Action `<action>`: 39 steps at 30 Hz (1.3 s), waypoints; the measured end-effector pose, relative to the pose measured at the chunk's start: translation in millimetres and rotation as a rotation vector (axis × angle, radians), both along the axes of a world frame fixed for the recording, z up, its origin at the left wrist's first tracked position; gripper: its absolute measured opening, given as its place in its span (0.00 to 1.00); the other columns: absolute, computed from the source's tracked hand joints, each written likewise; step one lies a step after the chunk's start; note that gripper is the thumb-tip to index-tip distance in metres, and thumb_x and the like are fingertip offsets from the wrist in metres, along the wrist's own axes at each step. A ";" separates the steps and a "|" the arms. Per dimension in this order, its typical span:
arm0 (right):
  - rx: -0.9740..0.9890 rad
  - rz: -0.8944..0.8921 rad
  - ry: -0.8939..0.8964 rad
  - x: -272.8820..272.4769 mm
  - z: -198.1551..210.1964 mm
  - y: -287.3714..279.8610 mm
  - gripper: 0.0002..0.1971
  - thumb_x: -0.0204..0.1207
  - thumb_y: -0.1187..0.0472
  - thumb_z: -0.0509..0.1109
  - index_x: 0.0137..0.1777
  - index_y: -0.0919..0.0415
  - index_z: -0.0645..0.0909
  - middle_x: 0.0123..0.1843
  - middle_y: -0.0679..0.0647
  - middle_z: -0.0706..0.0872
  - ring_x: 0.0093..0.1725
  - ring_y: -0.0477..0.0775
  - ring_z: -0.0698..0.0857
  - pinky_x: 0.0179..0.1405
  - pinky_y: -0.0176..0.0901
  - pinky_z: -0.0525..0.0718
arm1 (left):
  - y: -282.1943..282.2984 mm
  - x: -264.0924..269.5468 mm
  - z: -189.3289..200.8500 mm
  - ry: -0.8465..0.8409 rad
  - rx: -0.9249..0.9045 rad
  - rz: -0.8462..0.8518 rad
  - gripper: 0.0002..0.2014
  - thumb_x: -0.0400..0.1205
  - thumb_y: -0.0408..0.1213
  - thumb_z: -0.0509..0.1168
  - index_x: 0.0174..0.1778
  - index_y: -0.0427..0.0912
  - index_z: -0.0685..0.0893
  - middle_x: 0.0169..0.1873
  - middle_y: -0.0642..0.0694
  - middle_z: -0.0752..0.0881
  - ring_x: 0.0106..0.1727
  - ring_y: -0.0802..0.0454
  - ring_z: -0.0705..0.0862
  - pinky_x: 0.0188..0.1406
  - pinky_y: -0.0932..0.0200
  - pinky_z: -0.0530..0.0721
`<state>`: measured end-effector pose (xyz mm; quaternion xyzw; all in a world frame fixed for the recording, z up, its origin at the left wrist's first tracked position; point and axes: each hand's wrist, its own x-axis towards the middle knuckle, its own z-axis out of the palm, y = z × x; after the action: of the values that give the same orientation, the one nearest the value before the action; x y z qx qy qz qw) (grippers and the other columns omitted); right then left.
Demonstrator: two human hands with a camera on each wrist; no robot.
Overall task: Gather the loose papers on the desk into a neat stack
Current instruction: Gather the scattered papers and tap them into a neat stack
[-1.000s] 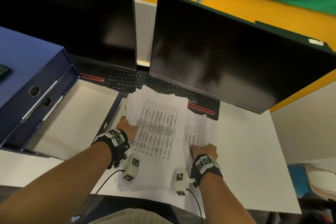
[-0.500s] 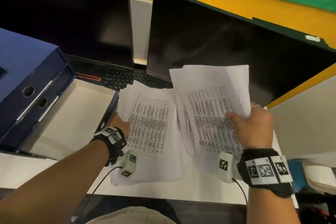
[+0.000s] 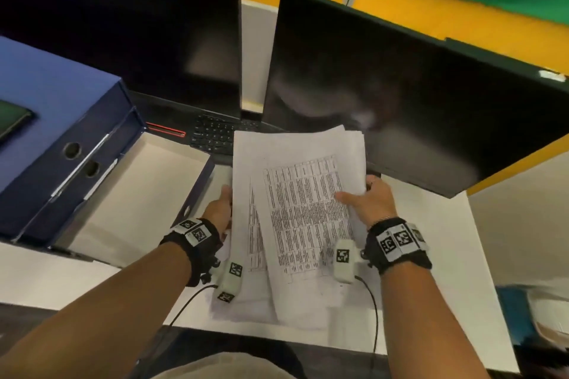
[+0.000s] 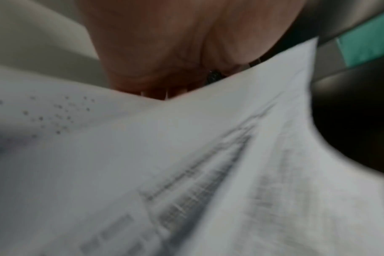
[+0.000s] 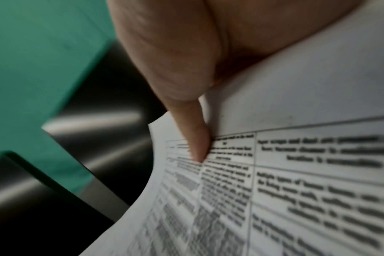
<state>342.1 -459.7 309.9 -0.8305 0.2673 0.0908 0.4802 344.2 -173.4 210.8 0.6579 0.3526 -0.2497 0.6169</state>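
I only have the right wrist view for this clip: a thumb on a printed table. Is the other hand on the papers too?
Observer: Yes. In the head view the left hand holds the left edge of the papers while the right hand pinches the right edge.
Operator: Are the sheets squared up?
Observer: Not yet. The top sheet sits askew, and lower sheets stick out at the left and bottom.
Operator: What is beside the pile?
Observer: An open blue box sits to its left on the desk, with a keyboard behind.
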 end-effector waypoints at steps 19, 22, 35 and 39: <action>0.004 -0.117 0.158 -41.9 -100.1 42.8 0.36 0.85 0.67 0.59 0.88 0.61 0.45 0.88 0.55 0.55 0.85 0.57 0.60 0.82 0.42 0.55 | -27.6 6.9 8.6 -0.037 0.251 -0.321 0.34 0.88 0.52 0.51 0.86 0.41 0.47 0.83 0.38 0.62 0.82 0.36 0.65 0.78 0.47 0.64; 0.038 -0.037 0.109 -28.3 -94.0 45.8 0.36 0.86 0.66 0.60 0.88 0.54 0.46 0.88 0.51 0.56 0.85 0.55 0.60 0.84 0.47 0.57 | -32.5 16.0 14.9 -0.150 0.226 -0.316 0.32 0.89 0.47 0.54 0.86 0.43 0.48 0.82 0.38 0.65 0.80 0.39 0.67 0.78 0.49 0.65; 0.169 -0.133 0.066 -3.8 -106.4 50.5 0.39 0.85 0.63 0.64 0.88 0.51 0.44 0.88 0.51 0.54 0.86 0.56 0.58 0.81 0.45 0.57 | -43.6 26.3 10.1 -0.172 0.214 -0.152 0.37 0.87 0.46 0.57 0.86 0.46 0.41 0.84 0.38 0.58 0.81 0.36 0.65 0.81 0.43 0.63; 0.054 -0.137 0.163 -6.5 -99.1 45.7 0.36 0.84 0.66 0.63 0.88 0.59 0.49 0.85 0.54 0.62 0.83 0.58 0.65 0.73 0.36 0.62 | -38.7 26.7 9.1 -0.146 0.237 -0.080 0.38 0.86 0.46 0.60 0.86 0.44 0.44 0.83 0.36 0.59 0.81 0.35 0.65 0.80 0.42 0.64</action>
<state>335.6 -414.0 210.8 -0.7868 0.3591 0.1320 0.4843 370.9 -212.1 219.9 0.7561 0.3069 -0.1823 0.5486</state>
